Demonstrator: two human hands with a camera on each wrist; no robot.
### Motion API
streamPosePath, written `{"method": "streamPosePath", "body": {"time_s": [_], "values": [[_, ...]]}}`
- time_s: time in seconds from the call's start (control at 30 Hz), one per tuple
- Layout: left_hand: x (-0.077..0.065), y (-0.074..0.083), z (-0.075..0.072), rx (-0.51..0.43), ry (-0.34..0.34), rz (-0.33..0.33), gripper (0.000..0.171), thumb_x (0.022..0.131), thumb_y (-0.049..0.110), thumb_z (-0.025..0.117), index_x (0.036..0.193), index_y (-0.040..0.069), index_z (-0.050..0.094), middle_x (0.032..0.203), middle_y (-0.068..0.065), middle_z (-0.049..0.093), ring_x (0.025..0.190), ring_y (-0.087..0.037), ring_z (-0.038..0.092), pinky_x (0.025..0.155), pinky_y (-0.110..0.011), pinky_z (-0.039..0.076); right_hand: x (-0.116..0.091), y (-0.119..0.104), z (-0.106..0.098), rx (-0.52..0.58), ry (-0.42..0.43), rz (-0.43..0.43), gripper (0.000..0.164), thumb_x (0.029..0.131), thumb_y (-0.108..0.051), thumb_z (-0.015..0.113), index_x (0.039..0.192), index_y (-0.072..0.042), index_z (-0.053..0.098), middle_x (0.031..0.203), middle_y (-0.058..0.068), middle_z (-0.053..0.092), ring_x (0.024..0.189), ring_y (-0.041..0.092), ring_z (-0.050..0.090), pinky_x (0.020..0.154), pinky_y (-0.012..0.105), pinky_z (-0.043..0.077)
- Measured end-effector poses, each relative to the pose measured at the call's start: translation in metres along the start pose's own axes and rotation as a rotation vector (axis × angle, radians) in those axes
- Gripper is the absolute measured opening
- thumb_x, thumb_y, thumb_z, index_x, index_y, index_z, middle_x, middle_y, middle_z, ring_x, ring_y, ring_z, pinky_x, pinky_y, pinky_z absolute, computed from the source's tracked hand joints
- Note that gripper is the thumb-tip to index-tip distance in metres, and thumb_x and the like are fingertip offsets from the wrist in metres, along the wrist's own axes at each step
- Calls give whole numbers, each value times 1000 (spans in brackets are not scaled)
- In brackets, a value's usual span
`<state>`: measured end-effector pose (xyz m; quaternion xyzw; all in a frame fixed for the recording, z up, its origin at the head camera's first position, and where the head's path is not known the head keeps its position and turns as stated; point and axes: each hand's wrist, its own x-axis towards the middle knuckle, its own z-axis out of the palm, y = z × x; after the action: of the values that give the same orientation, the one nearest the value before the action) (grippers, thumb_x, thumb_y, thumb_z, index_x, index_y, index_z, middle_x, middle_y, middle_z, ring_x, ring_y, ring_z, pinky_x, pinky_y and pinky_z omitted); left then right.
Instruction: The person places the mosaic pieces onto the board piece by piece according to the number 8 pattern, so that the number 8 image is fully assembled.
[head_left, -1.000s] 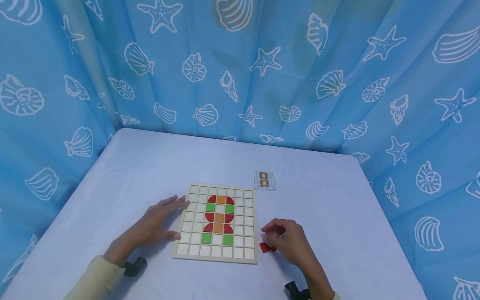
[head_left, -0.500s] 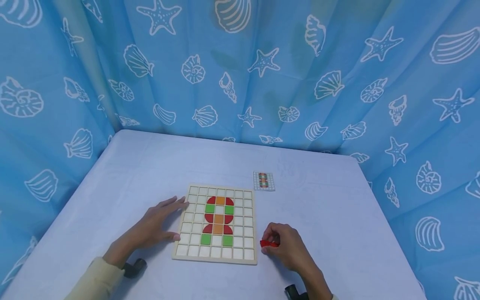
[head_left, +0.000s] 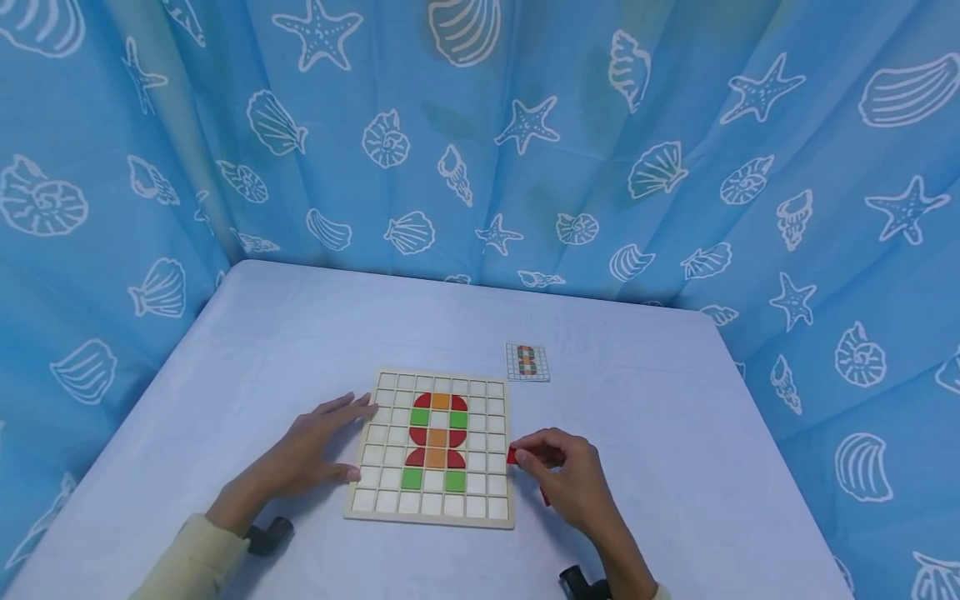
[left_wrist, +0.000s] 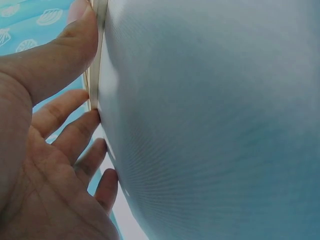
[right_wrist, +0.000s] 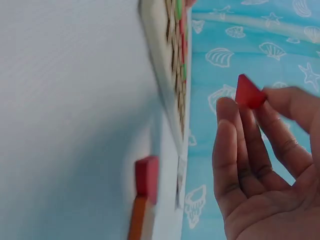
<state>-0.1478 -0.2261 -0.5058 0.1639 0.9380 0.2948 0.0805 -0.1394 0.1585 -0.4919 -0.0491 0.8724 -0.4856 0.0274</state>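
Note:
My right hand (head_left: 573, 479) pinches a small red quarter-round tile (right_wrist: 248, 94) between thumb and fingers. It holds the tile up beside the right edge of the wooden grid board (head_left: 491, 523). A second red tile (head_left: 545, 497) lies on the table below that hand, with an orange piece (right_wrist: 135, 220) right by it in the right wrist view. My left hand (head_left: 311, 446) is spread along the board's left edge, its thumb and fingertips touching the rim. Several red, orange (head_left: 437, 457) and green tiles (head_left: 412, 478) sit in the board's middle columns.
Behind the board, to the right, lies a small pattern card (head_left: 527, 362) printed with a similar coloured figure. A white cloth (head_left: 637, 375) covers the table. Blue curtains (head_left: 450, 100) with shell and starfish prints hang around its back and sides.
My right hand has reached down to the red tiles, taken hold of one and lifted it up and left to the board's edge. The other stays on the table. My left hand keeps its place.

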Motion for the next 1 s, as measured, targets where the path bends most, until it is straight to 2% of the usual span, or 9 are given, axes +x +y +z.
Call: {"method": "streamPosePath", "body": {"time_s": [0.03,0.13,0.23,0.47,0.7,0.77,0.9,1.0], "values": [[0,0,0,1,1,-1,95,81,35,93,161,18,46,171,-13,41,158,-48,31,120,-76,33,1,-2,1,25,-10,3,17,91,-12,85,103,-23,82,98,-4,79,82,11,72,73,21,61],[0,0,0,3,0,-9,95,81,34,93,162,18,45,171,-12,41,159,-47,31,120,-76,33,2,-6,4,97,-36,5,21,85,-13,91,102,-20,82,98,-2,79,80,15,72,72,23,62],[0,0,1,5,-1,-12,95,81,33,93,162,18,45,171,-12,40,159,-47,30,120,-76,32,3,-10,9,119,-28,-6,22,81,-13,93,98,-19,82,96,-1,78,77,16,71,72,22,62],[1,-1,1,9,3,-14,95,81,33,93,162,19,45,172,-11,40,160,-47,29,121,-76,32,6,-17,23,93,7,-51,5,96,-20,81,95,-20,77,85,0,77,74,16,73,68,21,59],[2,-1,0,23,4,-2,96,80,33,93,162,18,45,171,-11,41,159,-46,30,120,-76,33,3,-28,40,8,-9,-95,11,96,-19,81,95,-29,76,94,-15,74,82,11,67,76,21,57],[1,-1,0,24,3,-4,96,80,32,93,162,17,45,171,-12,41,160,-46,30,121,-76,32,2,-30,45,6,-25,-101,10,97,-19,80,100,-28,78,95,-16,72,84,12,65,77,21,57],[1,0,0,24,1,-14,96,80,32,93,162,18,45,171,-11,40,160,-46,29,121,-76,31,0,-35,56,11,-91,-139,19,100,-16,75,116,-26,78,100,-13,73,87,12,64,79,21,58],[2,-1,0,22,1,-17,96,80,33,93,162,19,45,171,-11,40,160,-46,30,121,-76,32,-3,-38,62,13,-146,-175,21,102,-14,72,117,-27,77,101,-11,72,89,10,63,80,22,57]]}}
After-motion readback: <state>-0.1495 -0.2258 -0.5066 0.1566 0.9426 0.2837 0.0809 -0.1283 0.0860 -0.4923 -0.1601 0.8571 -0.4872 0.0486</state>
